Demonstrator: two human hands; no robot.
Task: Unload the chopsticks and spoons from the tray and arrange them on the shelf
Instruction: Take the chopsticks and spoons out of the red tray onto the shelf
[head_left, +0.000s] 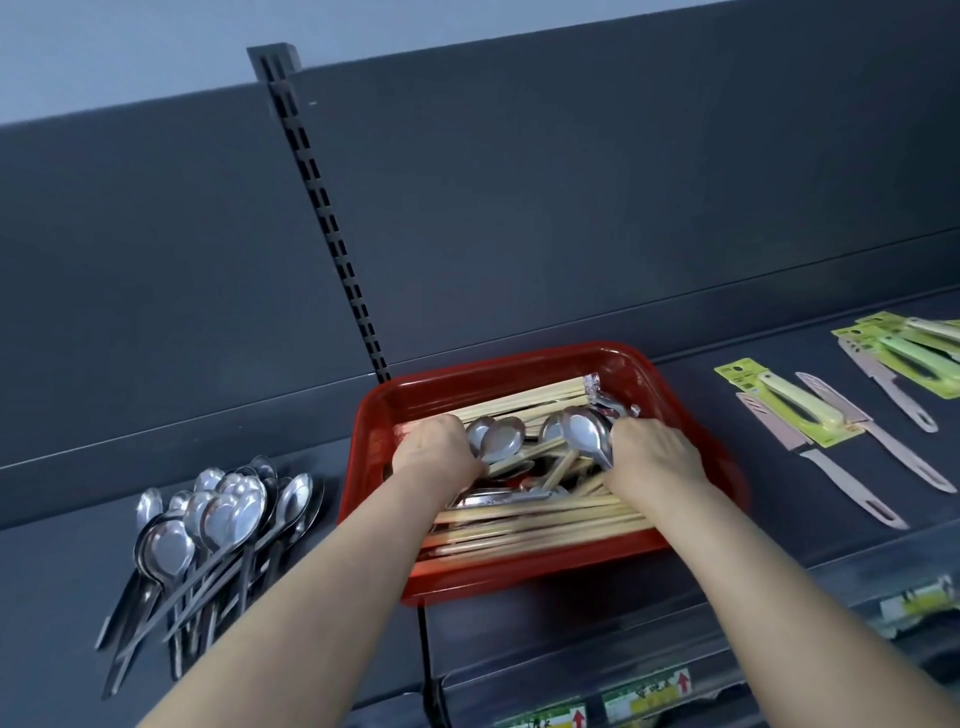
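Two hands are down inside the red tray, which sits on the dark shelf and slightly overhangs its front edge. The left hand has its fingers curled down among the spoons in the tray and the loose chopsticks; whether it has actually closed on anything cannot be told, since the fingertips are buried. The right hand is likewise curled into the pile beside a spoon bowl, its grip equally hidden. Part of the job looks done: a spoon stack lies fanned out on the shelf to the left of the tray, handles pointing toward the person. No chopsticks appear on the shelf yet (only packaged knives lie to the right). What is left seems to be several spoons and what looks like all the chopsticks, so the task reads as roughly half finished at best.
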